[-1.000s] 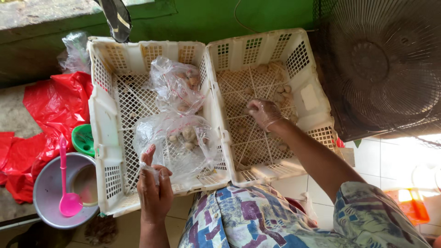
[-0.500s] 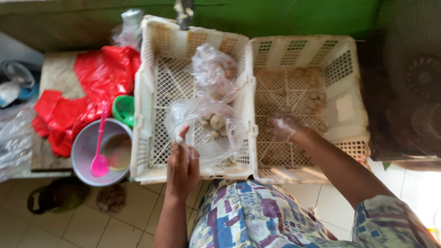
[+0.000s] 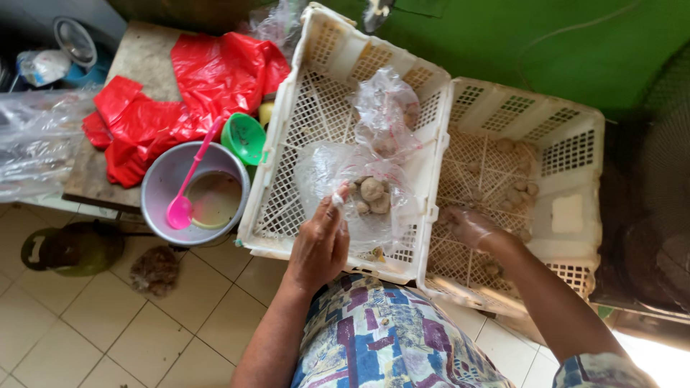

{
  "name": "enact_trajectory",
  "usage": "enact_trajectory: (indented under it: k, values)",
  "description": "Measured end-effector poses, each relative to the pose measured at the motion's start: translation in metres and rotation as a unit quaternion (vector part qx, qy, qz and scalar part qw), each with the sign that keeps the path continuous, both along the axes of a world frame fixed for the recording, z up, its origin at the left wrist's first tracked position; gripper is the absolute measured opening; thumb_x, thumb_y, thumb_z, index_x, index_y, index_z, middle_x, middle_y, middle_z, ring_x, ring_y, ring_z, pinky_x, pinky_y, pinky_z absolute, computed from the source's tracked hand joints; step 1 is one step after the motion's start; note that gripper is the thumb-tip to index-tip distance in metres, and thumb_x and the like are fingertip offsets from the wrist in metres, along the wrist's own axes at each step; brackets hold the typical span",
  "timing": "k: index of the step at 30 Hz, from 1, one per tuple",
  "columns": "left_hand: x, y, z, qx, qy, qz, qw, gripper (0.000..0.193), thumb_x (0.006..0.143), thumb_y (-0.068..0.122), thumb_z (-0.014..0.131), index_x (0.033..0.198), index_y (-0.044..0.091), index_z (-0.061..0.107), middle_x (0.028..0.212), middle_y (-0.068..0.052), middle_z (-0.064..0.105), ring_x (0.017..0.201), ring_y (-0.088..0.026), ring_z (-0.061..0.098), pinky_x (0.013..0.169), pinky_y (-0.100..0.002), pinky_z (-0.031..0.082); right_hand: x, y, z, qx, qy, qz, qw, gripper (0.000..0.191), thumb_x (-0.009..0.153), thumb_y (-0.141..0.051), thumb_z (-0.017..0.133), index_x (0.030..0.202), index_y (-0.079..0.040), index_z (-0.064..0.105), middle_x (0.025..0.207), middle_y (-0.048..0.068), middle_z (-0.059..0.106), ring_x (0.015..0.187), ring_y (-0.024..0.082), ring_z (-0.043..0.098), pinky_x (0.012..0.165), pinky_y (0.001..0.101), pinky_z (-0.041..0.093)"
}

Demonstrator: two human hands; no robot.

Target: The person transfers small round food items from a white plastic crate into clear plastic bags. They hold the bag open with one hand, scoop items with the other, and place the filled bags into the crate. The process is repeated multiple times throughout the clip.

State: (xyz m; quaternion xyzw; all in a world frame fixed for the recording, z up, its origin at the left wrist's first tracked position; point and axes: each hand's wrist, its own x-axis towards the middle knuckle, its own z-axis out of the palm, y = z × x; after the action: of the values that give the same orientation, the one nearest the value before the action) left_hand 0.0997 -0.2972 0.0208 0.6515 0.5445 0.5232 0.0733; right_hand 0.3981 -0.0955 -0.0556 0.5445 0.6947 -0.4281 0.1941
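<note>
Head view: clear plastic bag (image 3: 359, 194) crumpled, holding brown lumps (image 3: 372, 192).

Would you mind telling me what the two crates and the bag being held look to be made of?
The two crates look like moulded plastic, off-white and matte, with lattice walls. The bag held by the left hand looks like thin clear plastic film: it crinkles, shines, and shows the lumps inside.

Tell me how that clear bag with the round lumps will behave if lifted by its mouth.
The clear bag looks thin and crumpled, so likely floppy. The lumps would probably sag and roll together. The left hand pinches its edge; the film may slip.
</note>
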Motion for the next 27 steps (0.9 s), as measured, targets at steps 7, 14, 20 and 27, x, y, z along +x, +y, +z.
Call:
enact_trajectory:
  k: [7, 14, 20, 27]
  values:
    - [-0.004, -0.004, 0.008, -0.105, -0.031, 0.005, 0.994, 0.069, 0.092, -0.004, 0.055, 0.157, 0.005, 0.035, 0.139, -0.03, 0.059, 0.079, -0.041, 0.07, 0.069, -0.047, 0.057, 0.025, -0.013, 0.03, -0.319, 0.512, 0.04, 0.796, 0.011, 0.107, -0.013, 0.065, 0.102, -0.002, 0.066, 0.082, 0.001, 0.055, 0.067, 0.009, 0.05, 0.054, 0.0266, 0.048]
    - [-0.001, 0.003, 0.016, -0.055, -0.027, -0.014, 0.998, 0.069, 0.093, -0.007, 0.053, 0.158, 0.003, 0.033, 0.145, -0.03, 0.056, 0.101, -0.048, 0.069, 0.082, -0.047, 0.059, -0.092, -0.066, 0.058, 0.006, 0.219, 0.2, 0.955, 0.027, 0.091, -0.033, 0.066, 0.105, -0.009, 0.066, 0.097, 0.006, 0.069, 0.09, 0.02, 0.067, 0.085, 0.0363, 0.057]
    - [-0.003, 0.0, 0.013, -0.028, -0.024, -0.017, 0.999, 0.069, 0.095, -0.007, 0.051, 0.159, 0.004, 0.031, 0.149, -0.027, 0.054, 0.107, -0.046, 0.069, 0.086, -0.045, 0.061, -0.094, -0.073, 0.054, 0.022, 0.227, 0.288, 0.93, 0.028, 0.095, -0.033, 0.065, 0.107, -0.008, 0.067, 0.101, 0.008, 0.071, 0.093, 0.019, 0.067, 0.088, 0.0357, 0.056]
    - [-0.012, -0.008, 0.011, -0.083, -0.048, -0.015, 0.995, 0.069, 0.091, -0.006, 0.053, 0.156, 0.006, 0.034, 0.145, -0.028, 0.057, 0.087, -0.038, 0.073, 0.073, -0.044, 0.061, -0.097, -0.065, 0.049, -0.123, 0.278, 0.045, 0.952, 0.021, 0.096, -0.016, 0.072, 0.111, -0.001, 0.07, 0.099, 0.014, 0.063, 0.088, 0.021, 0.059, 0.078, 0.0344, 0.055]
